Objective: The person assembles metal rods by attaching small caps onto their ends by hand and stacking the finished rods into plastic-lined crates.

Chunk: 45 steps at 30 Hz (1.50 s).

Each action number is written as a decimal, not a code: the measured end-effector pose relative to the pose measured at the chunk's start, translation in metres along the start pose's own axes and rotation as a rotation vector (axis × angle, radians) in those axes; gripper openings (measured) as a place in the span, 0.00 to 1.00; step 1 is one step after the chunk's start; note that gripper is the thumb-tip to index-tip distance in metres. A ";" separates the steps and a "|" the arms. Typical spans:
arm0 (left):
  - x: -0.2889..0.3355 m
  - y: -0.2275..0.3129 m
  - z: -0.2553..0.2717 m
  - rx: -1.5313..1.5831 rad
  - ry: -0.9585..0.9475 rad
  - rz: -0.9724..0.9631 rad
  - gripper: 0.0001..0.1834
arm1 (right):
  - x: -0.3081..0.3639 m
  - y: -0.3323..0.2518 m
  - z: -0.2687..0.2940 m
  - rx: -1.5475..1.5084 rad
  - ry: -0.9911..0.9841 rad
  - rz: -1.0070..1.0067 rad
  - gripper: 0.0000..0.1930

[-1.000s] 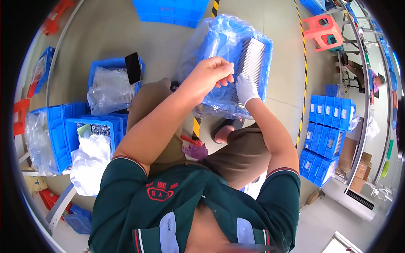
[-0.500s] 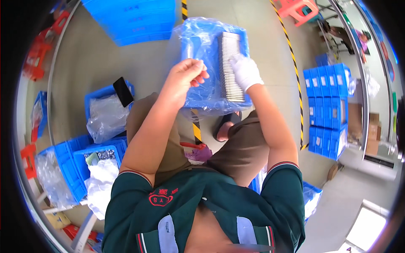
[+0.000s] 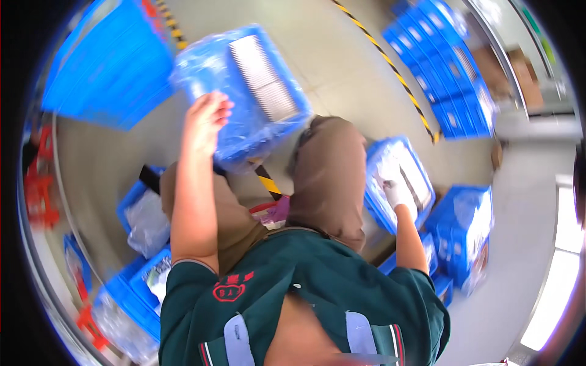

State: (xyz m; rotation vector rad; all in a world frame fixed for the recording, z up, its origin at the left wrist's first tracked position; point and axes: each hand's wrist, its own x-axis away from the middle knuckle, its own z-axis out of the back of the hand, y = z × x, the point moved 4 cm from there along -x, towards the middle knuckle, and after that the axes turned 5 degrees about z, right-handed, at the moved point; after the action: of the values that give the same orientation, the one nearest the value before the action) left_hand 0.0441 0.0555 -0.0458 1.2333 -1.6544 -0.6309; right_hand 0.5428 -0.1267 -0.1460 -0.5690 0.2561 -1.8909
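A blue crate (image 3: 296, 82) lined with clear plastic film (image 3: 210, 67) stands in front of my knees. Along its right side runs a tight row of thin whitish pieces (image 3: 262, 76). My left hand (image 3: 209, 116), bare, is over the crate's near left part, fingers curled inward; anything between them is too small to make out. To my right, a second blue crate (image 3: 372, 204) holds plastic film and a pale block with a dark strip (image 3: 415, 183). My right hand (image 3: 400, 194), in a white glove, reaches into that crate; blur hides how its fingers lie.
A tall blue crate stack (image 3: 110, 67) rises at the far left, another (image 3: 448, 79) at the far right. A blue crate with film (image 3: 461, 213) stands beyond my right hand. Bagged crates (image 3: 146, 226) sit by my left leg. Striped tape (image 3: 390, 67) marks the floor.
My right hand has left the row of pieces and swung to the crate on my right. The view has turned right. My left hand stays over the front crate.
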 end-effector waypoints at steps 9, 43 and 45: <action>-0.013 -0.008 0.000 -0.065 0.000 0.062 0.11 | 0.024 0.107 -0.009 0.186 0.011 -0.329 0.16; -0.028 -0.040 0.018 -0.340 0.224 0.224 0.11 | -0.050 0.290 -0.110 0.348 -0.347 -0.528 0.23; -0.029 -0.041 0.019 -0.354 0.243 0.229 0.11 | -0.046 0.312 -0.124 0.371 -0.329 -0.500 0.22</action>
State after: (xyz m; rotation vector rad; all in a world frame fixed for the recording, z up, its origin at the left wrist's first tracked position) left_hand 0.0463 0.0654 -0.0988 0.8171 -1.3836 -0.5765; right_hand 0.7489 -0.2152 -0.4002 -0.7191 -0.4856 -2.2047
